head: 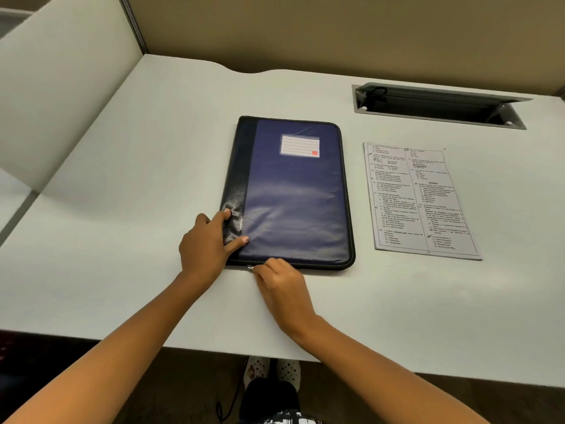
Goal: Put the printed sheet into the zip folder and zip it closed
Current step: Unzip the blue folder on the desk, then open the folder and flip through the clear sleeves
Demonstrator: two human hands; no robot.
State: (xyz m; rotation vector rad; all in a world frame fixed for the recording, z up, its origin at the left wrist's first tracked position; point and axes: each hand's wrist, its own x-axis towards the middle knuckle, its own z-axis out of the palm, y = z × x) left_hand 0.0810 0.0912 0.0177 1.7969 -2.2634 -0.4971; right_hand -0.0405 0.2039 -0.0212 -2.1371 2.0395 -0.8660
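A dark blue zip folder (293, 194) with a black spine and a white label lies flat and closed in the middle of the white desk (153, 166). My left hand (203, 244) presses on its near left corner, thumb and forefinger spread on the cover. My right hand (279, 283) is at the folder's near edge, fingers pinched on the small metal zip pull (250, 267). The printed sheet (419, 200) lies flat on the desk to the right of the folder, apart from it.
An open cable hatch (440, 107) is sunk into the desk at the back right. A white partition (61, 96) stands along the left side and a beige wall panel (336, 32) along the back. The desk's near edge runs just below my forearms.
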